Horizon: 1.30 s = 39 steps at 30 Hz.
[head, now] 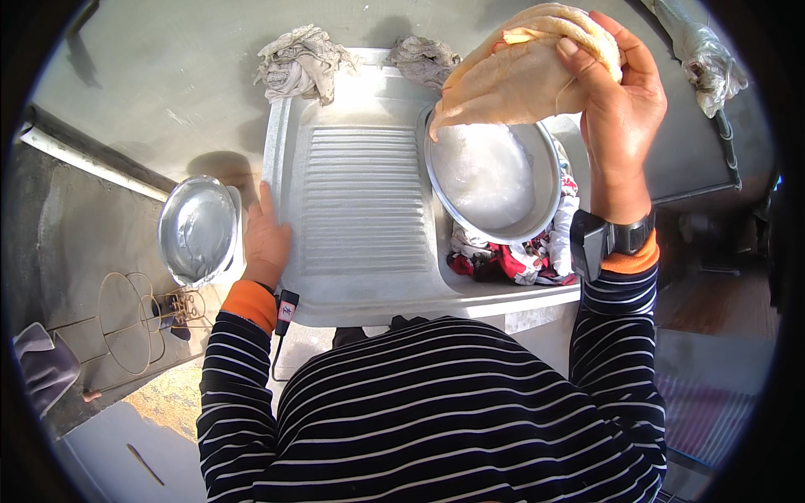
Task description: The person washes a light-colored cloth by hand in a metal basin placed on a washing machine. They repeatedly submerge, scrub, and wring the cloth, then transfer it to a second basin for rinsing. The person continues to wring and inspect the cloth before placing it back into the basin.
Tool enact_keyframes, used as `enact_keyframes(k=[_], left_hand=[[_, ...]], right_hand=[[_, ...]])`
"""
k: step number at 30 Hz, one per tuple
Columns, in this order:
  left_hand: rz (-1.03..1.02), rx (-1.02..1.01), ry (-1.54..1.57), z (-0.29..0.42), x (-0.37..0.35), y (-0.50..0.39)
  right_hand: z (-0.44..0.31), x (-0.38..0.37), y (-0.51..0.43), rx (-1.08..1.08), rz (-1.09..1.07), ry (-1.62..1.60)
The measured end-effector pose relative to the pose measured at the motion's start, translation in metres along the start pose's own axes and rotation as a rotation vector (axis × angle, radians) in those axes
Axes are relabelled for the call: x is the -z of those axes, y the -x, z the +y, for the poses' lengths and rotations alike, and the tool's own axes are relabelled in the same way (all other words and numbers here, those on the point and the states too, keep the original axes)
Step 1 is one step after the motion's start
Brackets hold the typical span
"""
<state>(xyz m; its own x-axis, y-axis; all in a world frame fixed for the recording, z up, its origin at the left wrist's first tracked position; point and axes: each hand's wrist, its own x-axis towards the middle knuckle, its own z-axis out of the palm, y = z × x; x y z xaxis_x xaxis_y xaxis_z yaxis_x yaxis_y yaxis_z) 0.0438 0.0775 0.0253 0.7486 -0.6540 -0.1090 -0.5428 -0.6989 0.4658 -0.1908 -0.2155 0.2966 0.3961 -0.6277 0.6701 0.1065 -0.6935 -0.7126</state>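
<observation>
My right hand (619,104) is raised at the upper right. It pinches the edge of a pale, limp piece that looks like a raw plucked poultry carcass (525,78), thumb on the near face. The carcass hangs over the far rim of a round metal basin (494,229), which holds bright, whitish water (484,176). That basin stands in the right bowl of a laundry sink with a ribbed washboard (365,201). My left hand (267,242) lies on the sink's left edge with nothing held, fingers pointing away from me.
Patterned clothes (512,261) fill the bowl beneath the basin. Two crumpled grey cloths (305,63) (426,60) lie on the sink's back edge. A shiny metal bowl (198,226) and a wire rack (129,320) are at left. A plastic-wrapped pipe (707,66) is at upper right.
</observation>
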Motion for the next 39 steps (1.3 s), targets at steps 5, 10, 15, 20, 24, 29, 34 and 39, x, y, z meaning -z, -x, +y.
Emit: enact_keyframes(k=[5, 10, 15, 20, 24, 29, 34, 39], left_hand=[[0.101, -0.096, 0.045, -0.009, -0.005, 0.000], [0.373, -0.372, 0.026, -0.008, 0.003, 0.007], [0.216, -0.520, 0.389, 0.018, -0.002, 0.004], [0.106, -0.175, 0.462, 0.057, -0.048, -0.033], [-0.099, -0.150, 0.348, 0.079, -0.073, -0.033], [0.047, -0.503, 0.486, 0.078, -0.061, 0.046], [0.194, -0.497, 0.221, 0.083, -0.080, 0.003], [0.164, -0.295, -0.009, 0.087, -0.086, -0.075]], right_hand=[[-0.020, -0.040, 0.111, -0.268, -0.365, -0.206], [0.036, -0.091, 0.178, -0.629, -0.809, -0.190], [0.133, -0.136, 0.156, -0.495, -0.645, 0.268], [0.167, -0.175, 0.185, -0.587, -0.636, 0.537], [0.159, -0.177, 0.204, -0.506, -0.762, 0.197], [0.098, -0.127, 0.247, 0.018, -0.668, 0.230], [0.133, -0.150, 0.245, 0.021, -0.681, 0.378], [0.183, -0.187, 0.197, -0.257, -0.655, 0.394]])
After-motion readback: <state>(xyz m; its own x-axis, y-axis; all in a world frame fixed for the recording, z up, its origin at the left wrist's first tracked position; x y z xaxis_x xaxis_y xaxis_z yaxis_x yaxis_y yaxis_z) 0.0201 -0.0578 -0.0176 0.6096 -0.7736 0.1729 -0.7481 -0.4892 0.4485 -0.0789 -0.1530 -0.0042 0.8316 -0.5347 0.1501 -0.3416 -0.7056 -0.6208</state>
